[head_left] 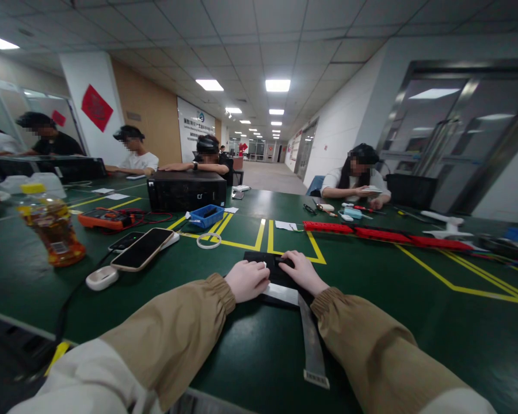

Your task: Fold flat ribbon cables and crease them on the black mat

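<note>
Both my hands rest on a flat black device (259,259) lying on the green table (371,299). My left hand (247,280) is curled, fingers closed over the device's left part beside a small white piece. My right hand (300,270) lies on top with fingers bent, pressing the right part. A silver plate (280,294) sticks out under my wrists. A grey flat ribbon cable (311,342) runs from the device toward me and ends in a connector near the table's front.
A phone (142,248), a white case (102,278), a bottle of amber liquid (52,225), a white tape ring (208,240), a blue tray (206,215) and a black computer case (185,191) stand at left. Red strips (384,234) lie right. Several people sit around the table.
</note>
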The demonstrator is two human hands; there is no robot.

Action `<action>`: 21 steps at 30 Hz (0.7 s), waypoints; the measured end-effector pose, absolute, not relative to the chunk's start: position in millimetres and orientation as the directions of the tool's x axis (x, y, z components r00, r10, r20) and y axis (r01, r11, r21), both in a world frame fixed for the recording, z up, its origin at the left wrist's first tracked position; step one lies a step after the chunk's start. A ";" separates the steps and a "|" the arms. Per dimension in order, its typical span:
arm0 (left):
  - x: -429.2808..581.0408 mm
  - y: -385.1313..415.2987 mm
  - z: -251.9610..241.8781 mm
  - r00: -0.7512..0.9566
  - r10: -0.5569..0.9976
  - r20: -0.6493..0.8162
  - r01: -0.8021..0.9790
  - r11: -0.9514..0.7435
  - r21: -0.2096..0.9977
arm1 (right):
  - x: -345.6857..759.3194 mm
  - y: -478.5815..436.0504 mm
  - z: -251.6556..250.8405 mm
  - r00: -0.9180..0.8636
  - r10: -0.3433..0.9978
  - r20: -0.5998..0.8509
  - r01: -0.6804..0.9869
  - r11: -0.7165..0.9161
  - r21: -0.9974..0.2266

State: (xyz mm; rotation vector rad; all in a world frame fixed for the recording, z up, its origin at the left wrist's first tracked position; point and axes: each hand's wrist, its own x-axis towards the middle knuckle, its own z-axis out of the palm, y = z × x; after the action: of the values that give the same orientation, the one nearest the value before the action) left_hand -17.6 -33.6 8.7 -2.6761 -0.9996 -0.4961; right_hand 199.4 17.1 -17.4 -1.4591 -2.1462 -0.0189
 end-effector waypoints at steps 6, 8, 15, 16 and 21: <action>-18.2 -32.4 7.9 0.705 0.590 0.393 0.674 -0.730 -0.113 | 199.4 16.3 -16.1 -0.273 0.855 0.441 0.867 0.418 -0.274; -18.5 -32.5 8.4 0.707 0.588 0.393 0.673 -0.730 -0.120 | 199.4 16.0 -16.2 -0.274 0.854 0.442 0.866 0.419 -0.272; -17.9 -34.2 9.9 0.704 0.582 0.408 0.680 -0.719 -0.147 | 199.5 17.4 -17.6 -0.274 0.857 0.436 0.869 0.415 -0.270; -17.7 -34.2 9.7 0.705 0.584 0.403 0.681 -0.716 -0.153 | 199.4 17.4 -17.7 -0.273 0.858 0.436 0.869 0.415 -0.271; -17.3 -34.0 8.5 0.701 0.592 0.397 0.685 -0.714 -0.144 | 198.7 16.0 -17.4 -0.264 0.859 0.440 0.871 0.408 -0.273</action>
State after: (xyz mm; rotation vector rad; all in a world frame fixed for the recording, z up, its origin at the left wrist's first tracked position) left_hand -17.3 -34.0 8.5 -2.6299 -1.0111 -0.4717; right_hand 198.7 16.0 -17.4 -1.4676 -2.1435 -0.0319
